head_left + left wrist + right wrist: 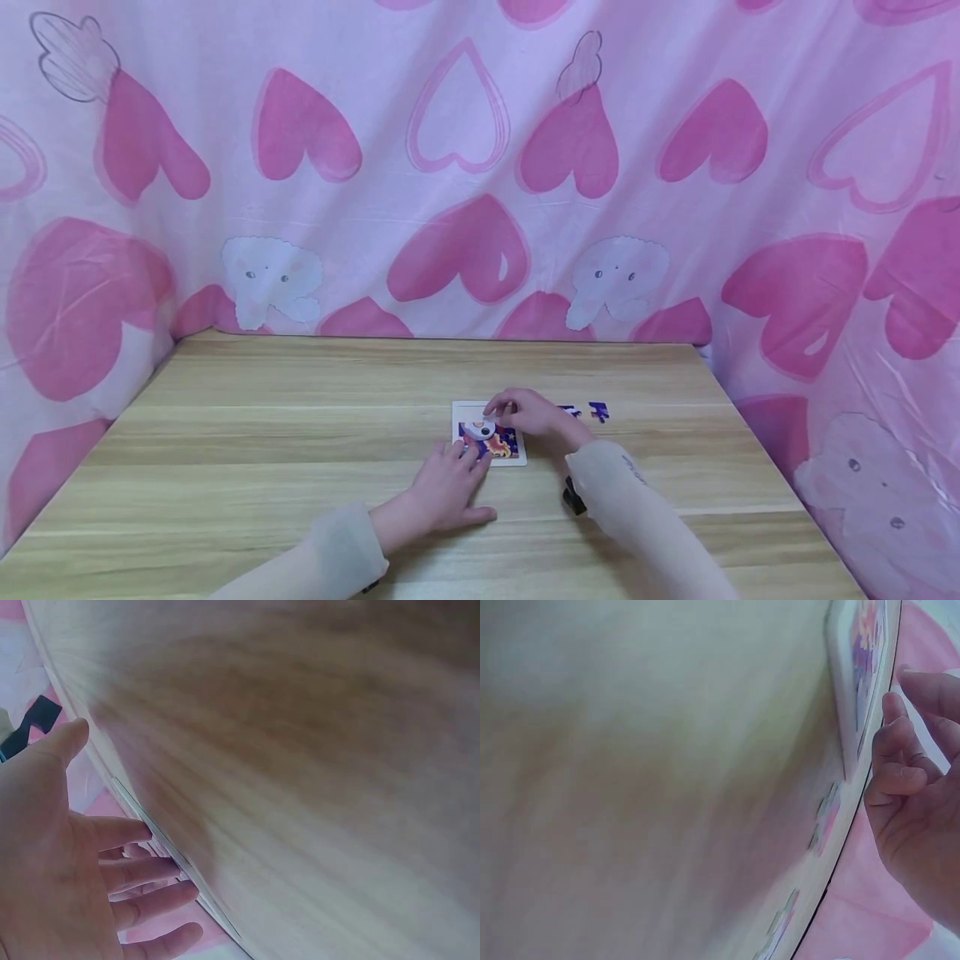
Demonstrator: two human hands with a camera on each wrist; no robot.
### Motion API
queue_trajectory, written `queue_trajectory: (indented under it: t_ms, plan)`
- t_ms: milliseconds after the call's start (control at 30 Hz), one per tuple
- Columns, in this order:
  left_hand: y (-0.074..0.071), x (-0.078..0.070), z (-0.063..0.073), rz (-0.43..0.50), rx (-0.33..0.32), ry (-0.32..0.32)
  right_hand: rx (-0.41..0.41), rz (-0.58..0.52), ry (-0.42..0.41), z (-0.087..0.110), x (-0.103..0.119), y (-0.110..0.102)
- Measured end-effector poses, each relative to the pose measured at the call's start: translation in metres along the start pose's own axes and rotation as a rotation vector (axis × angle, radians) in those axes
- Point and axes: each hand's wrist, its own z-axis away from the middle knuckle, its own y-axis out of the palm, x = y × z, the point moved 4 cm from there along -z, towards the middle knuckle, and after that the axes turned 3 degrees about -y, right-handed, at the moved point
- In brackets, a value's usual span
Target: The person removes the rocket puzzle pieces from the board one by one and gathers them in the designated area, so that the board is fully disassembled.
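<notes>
A small jigsaw puzzle in a white frame tray [525, 460] lies on the table, its picture purple, orange and white. My left hand [452, 487] rests its spread fingertips on the near edge of the puzzle, thumb out to the side. In the left wrist view those fingers [154, 874] are fairly straight along the tray's rim. My right hand [525, 412] is over the puzzle's far right part, its fingers bent. No piece shows between its fingers [900, 780] in the right wrist view.
To the right of the tray lie two loose jigsaw pieces, one [598, 411] in full view and another [573, 411] partly behind the right wrist. The wooden table [300, 433] ends at a pink curtain [375, 250] with hearts.
</notes>
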Motion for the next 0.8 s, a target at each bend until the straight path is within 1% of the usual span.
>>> queue_trajectory:
  t_ms: [67, 133, 333, 467, 800]
  plan:
    - [0.0, 0.0, 0.0, 0.0, -0.002, 0.001, 0.015, -0.014, 0.017, -0.004, 0.001, 0.001]
    - [-0.001, -0.001, 0.0, 0.001, -0.002, 0.002, 0.034, -0.017, 0.016, -0.008, 0.002, 0.003]
    - [0.0, -0.001, 0.0, 0.003, -0.002, 0.001, 0.075, -0.016, -0.018, -0.016, 0.007, 0.007]
    - [0.0, -0.001, 0.0, 0.002, -0.006, 0.003, 0.087, 0.005, -0.019, -0.019, 0.008, 0.009]
    - [0.0, 0.0, 0.0, -0.014, -0.029, 0.007, 0.107, 0.004, 0.05, -0.021, 0.009, 0.011]
